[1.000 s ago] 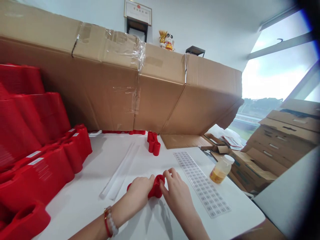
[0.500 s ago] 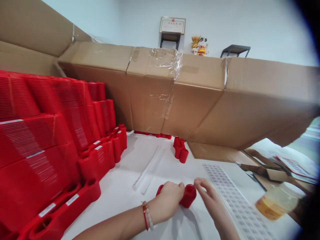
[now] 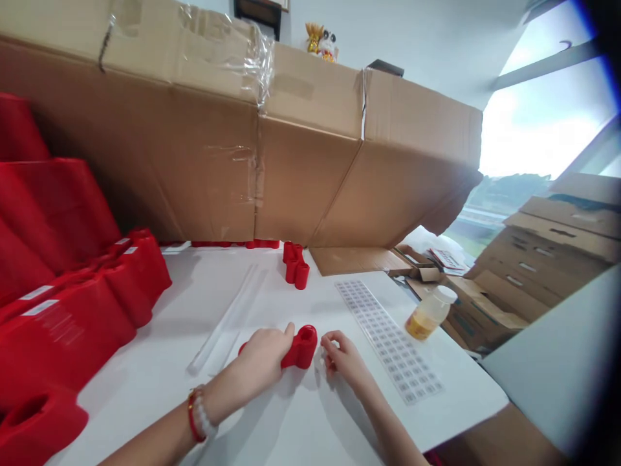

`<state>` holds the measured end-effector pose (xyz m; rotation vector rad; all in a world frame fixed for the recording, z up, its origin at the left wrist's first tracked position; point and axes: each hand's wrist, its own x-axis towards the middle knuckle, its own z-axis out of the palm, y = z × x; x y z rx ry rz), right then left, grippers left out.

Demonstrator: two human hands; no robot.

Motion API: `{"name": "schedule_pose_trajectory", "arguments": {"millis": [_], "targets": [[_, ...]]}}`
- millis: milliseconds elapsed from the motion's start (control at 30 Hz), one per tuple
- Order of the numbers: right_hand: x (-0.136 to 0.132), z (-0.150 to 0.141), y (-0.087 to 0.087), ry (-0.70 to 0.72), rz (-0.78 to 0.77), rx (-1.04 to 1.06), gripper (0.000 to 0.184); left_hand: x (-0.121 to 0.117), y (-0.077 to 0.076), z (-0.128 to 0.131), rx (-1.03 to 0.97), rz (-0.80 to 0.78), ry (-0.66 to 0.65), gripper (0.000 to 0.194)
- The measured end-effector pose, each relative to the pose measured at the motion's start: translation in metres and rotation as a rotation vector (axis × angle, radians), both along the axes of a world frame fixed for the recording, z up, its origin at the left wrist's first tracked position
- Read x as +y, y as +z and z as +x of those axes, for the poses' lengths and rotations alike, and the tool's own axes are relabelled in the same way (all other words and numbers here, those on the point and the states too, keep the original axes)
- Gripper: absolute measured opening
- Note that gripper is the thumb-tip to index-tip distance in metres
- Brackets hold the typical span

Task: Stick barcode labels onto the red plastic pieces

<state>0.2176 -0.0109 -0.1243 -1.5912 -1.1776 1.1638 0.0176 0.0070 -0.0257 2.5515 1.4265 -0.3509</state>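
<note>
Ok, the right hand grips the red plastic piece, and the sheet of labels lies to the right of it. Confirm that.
Not the right hand: the head view shows the left hand gripping the red plastic piece, while the right hand is beside it, apart. The sheet of labels does lie to its right.

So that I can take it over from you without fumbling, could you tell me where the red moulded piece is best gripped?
Grip the red moulded piece around the outer wall of its round, open-topped end, coming from the far side. That end stands clear of the left hand, which covers the other end, while the right hand lies close by on the near right.
</note>
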Motion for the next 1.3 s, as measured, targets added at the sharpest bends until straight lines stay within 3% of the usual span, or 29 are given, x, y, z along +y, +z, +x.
{"name": "schedule_pose_trajectory", "arguments": {"millis": [167,367,467,567,633,733,933,1300], "targets": [[-0.003,0.019,0.015,0.014,0.126,-0.397,0.022,0.023,0.012,-0.007,0.017,-0.016,0.009,0.038],[-0.010,0.054,0.054,-0.006,0.139,-0.796,0.006,0.032,0.002,0.000,0.029,-0.054,0.038,0.034],[-0.010,0.045,0.085,0.155,0.213,-0.829,0.020,0.027,0.001,0.001,-0.024,-0.018,0.049,0.033],[-0.002,0.019,0.114,0.498,0.415,-0.775,0.031,0.022,0.008,-0.005,-0.097,0.036,0.064,0.038],[0.008,-0.002,0.122,0.663,0.492,-0.760,0.035,0.019,0.013,-0.015,-0.154,0.066,0.085,0.048],[0.025,-0.028,0.118,0.791,0.508,-0.812,0.040,0.013,0.016,-0.040,-0.242,0.086,0.131,0.052],[0.043,-0.052,0.098,0.844,0.490,-0.798,0.015,0.007,0.002,-0.082,-0.425,0.022,0.162,0.012],[0.041,-0.045,0.094,0.733,0.437,-0.643,0.008,0.015,-0.040,-0.091,-0.893,-0.034,0.202,0.031]]}}
